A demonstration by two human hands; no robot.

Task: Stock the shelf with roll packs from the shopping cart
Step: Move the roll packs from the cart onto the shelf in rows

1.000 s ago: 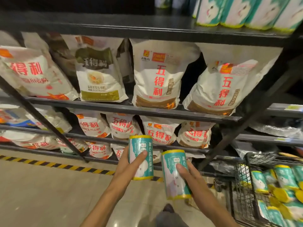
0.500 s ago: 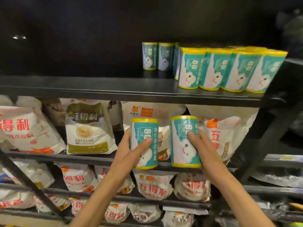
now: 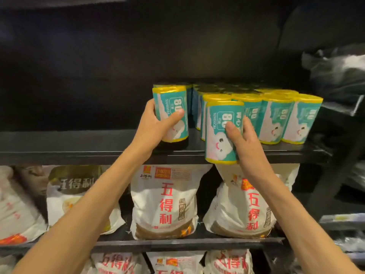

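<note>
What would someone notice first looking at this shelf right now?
Two teal roll packs stand out, raised to the top shelf: the left hand grips one, the right hand another. Right of them stands a stocked cluster of packs; white flour bags fill the shelves below.

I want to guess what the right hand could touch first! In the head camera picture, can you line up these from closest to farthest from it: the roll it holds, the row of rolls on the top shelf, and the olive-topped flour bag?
1. Held roll pack: gripped in the right hand, at the top shelf's front edge.
2. Row of roll packs: just behind and to the right, standing on that shelf.
3. Olive-topped flour bag: far left, one shelf lower.
</note>
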